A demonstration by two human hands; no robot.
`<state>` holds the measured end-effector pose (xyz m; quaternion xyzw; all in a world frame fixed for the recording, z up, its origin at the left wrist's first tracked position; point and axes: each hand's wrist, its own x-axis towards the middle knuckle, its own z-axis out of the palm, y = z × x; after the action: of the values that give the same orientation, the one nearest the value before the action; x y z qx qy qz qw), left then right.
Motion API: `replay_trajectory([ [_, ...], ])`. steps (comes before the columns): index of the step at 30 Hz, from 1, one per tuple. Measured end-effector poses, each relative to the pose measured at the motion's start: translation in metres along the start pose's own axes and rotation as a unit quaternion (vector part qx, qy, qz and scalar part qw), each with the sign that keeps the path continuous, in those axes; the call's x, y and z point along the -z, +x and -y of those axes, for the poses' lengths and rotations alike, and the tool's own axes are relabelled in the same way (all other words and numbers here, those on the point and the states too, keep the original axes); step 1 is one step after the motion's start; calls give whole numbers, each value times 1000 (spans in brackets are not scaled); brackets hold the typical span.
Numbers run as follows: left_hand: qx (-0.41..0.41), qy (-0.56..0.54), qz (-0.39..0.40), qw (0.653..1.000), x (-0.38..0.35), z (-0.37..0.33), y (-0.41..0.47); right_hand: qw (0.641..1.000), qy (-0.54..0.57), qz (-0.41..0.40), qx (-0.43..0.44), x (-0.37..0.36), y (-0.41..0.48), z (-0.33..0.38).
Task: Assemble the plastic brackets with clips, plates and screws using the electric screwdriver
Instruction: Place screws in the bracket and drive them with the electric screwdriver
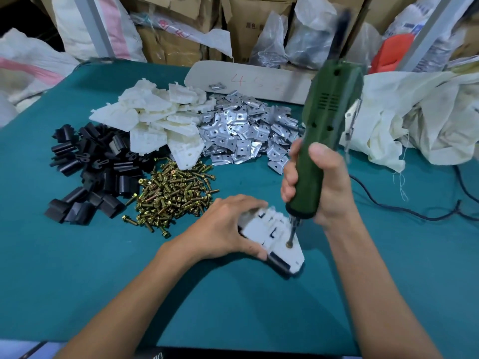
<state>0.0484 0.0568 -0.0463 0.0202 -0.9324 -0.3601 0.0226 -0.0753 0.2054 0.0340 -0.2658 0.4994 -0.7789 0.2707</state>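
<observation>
The right hand grips the green electric screwdriver upright, its bit on a screw in the white plastic bracket lying on the teal surface. The left hand grips the bracket's far side. Behind lie heaps of black clips, brass screws, white brackets and metal plates
</observation>
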Motion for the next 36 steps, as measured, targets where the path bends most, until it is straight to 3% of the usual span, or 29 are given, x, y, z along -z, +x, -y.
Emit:
replay_trajectory([
  [3,-9,11,35,999,5,-1,-2,992,93,53,-69,10,-1,-4],
  [11,-4,33,33,999,2,-6,-2,987,98,-96,-81,38,-5,-17],
  [16,18,55,72,996,7,-7,-1,986,-11,-138,-94,40,0,-5],
  [22,122,96,-12,988,17,-12,-4,968,-144,-205,16,66,9,35],
  [25,125,95,-8,988,23,-17,-5,970,-89,-225,6,82,4,45],
  [31,187,303,-50,933,24,-38,12,971,36,-231,-53,100,-18,41],
  [36,180,313,-70,930,21,-46,12,966,51,-253,-24,99,-31,41],
])
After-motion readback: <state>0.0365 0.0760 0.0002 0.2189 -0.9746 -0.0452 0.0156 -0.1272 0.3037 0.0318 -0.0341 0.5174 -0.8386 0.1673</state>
